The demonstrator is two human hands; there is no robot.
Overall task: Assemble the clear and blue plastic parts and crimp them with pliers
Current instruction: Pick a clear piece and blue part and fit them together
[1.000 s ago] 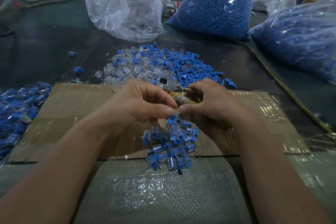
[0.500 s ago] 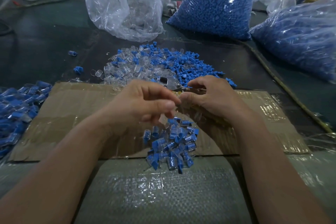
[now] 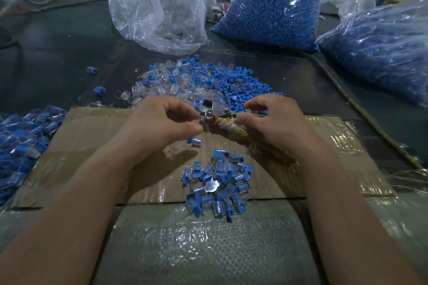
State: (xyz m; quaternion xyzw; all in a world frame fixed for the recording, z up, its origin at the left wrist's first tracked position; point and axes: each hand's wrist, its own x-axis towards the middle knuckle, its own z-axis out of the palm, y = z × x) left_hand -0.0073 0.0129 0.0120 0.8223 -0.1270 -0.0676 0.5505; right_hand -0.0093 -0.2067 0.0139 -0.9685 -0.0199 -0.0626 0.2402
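Clear bag point(image 3: 157, 2) holding clear parts point(image 3: 172, 32), two bags of blue parts point(image 3: 273, 7) behind loose mixed pile point(image 3: 196, 81); joined pieces point(image 3: 217, 183) on cardboard point(image 3: 81, 146); right hand point(image 3: 273, 122) gripping wrapped pliers point(image 3: 214, 109), left hand point(image 3: 159, 125) slack, empty.

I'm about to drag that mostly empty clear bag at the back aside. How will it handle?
The clear bag is thin, crinkled, slumped film, so probably floppy: it should fold rather than slide whole. Only a few clear parts show at its bottom, so likely light. Its glossy surface may slip in a loose grip.
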